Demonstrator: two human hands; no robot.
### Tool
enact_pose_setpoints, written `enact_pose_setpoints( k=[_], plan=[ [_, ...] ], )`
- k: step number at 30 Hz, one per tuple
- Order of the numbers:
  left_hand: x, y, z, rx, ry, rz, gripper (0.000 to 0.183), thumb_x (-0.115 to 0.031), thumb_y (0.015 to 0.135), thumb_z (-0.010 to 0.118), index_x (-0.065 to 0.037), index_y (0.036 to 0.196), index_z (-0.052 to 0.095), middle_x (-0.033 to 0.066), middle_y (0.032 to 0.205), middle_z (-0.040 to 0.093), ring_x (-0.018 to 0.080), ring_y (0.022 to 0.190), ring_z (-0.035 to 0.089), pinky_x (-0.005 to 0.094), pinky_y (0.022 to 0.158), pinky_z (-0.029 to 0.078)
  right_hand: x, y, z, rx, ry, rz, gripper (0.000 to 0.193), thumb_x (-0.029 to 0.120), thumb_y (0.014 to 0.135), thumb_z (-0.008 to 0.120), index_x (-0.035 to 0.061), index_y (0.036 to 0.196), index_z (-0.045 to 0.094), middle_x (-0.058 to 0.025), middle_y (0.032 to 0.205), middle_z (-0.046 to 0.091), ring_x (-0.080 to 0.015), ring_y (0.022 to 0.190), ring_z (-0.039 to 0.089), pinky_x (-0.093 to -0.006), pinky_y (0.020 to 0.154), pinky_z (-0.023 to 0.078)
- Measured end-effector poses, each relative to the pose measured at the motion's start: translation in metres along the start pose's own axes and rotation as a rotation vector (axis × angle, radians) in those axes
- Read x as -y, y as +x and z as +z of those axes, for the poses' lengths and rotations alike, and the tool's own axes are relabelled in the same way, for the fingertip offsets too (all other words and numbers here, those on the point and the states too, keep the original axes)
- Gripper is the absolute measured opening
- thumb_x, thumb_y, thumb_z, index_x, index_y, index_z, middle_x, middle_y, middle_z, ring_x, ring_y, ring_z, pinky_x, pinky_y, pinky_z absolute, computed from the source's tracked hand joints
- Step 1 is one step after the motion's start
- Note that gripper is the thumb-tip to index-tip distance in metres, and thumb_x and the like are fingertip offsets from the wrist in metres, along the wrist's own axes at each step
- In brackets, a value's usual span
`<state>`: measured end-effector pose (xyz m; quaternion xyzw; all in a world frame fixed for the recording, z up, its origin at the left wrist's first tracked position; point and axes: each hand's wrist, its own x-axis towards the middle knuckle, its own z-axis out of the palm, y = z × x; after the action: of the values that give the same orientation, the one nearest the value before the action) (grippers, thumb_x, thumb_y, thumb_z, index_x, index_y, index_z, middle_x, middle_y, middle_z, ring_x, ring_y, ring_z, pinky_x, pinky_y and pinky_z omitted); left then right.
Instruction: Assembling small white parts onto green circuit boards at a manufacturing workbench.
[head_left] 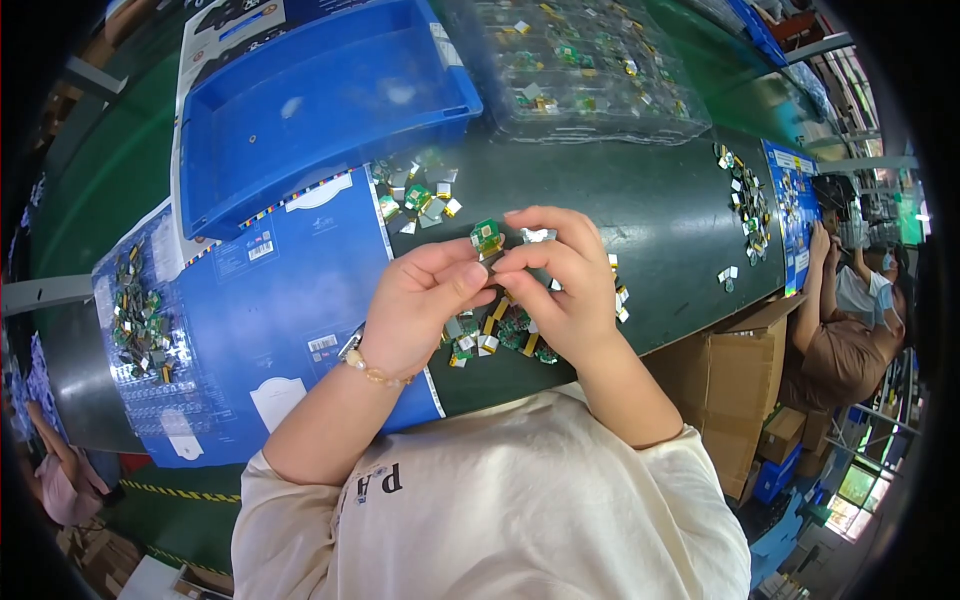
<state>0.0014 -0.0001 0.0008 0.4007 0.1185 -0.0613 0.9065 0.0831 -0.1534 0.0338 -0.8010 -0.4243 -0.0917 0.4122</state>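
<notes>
A small green circuit board (486, 236) with a gold-coloured strip is held up in front of me. My left hand (437, 285) pinches it between thumb and fingers from the left. My right hand (568, 275) meets it at the lower edge, thumb and index finger pressed together there. A small silvery piece (538, 236) sits between the curled fingers of my right hand. Below my hands, more green boards with gold strips and white tabs (487, 343) lie in a loose heap, partly covered by my fingers and wrists.
A blue tray (330, 175) stands at the far left on a blue printed sheet (330, 270). Stacked clear trays (600, 138) hold boards at the back. Loose boards lie in a pile (418, 197) and on clear plastic (140, 310). A cardboard box (735, 390) stands right; a co-worker (845, 350) sits beyond.
</notes>
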Motion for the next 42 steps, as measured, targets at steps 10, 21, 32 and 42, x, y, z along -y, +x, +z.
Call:
enact_pose_setpoints(
  k=[10,21,32,42],
  plan=[
    [-0.009,0.012,-0.013,-0.192,-0.333,-0.041,0.023,-0.019,0.092,0.05,-0.004,0.108,0.056,0.0095,0.101,0.063,0.017,0.089,0.062,0.0255,0.075,0.05,-0.051,-0.004,-0.014,0.185,-0.139,0.344,0.007,0.011,0.076,0.065,0.0051,0.08,0.064,-0.0069,0.108,0.058,-0.0249,0.1,0.051,-0.0332,0.086,0.04],
    [-0.026,0.018,-0.02,-0.219,-0.433,0.069,0.036,-0.02,0.093,0.041,0.0,0.123,0.046,0.0131,0.103,0.063,0.0237,0.097,0.061,0.0283,0.076,0.051,-0.054,0.006,-0.014,0.223,-0.279,0.337,0.017,0.014,0.066,0.073,0.0072,0.078,0.063,-0.0055,0.107,0.056,-0.0273,0.1,0.05,-0.0362,0.085,0.042],
    [-0.017,0.013,-0.033,-0.005,-0.406,0.046,0.041,-0.022,0.093,0.037,0.001,0.127,0.043,0.013,0.1,0.064,0.0221,0.093,0.061,0.03,0.077,0.049,0.018,-0.016,0.021,0.508,-0.17,-0.014,0.024,0.021,0.064,0.074,0.0165,0.084,0.064,-0.0011,0.083,0.058,-0.0223,0.081,0.055,-0.0334,0.071,0.044],
    [-0.017,0.008,-0.011,-0.009,0.099,0.007,0.036,-0.027,0.095,0.038,0.0,0.112,0.055,0.0084,0.094,0.063,0.016,0.085,0.06,0.0257,0.074,0.048,0.002,-0.016,-0.001,0.268,0.412,0.337,0.021,0.005,0.07,0.069,0.0038,0.09,0.063,-0.001,0.076,0.058,-0.0093,0.066,0.052,-0.0213,0.062,0.042]
  ],
)
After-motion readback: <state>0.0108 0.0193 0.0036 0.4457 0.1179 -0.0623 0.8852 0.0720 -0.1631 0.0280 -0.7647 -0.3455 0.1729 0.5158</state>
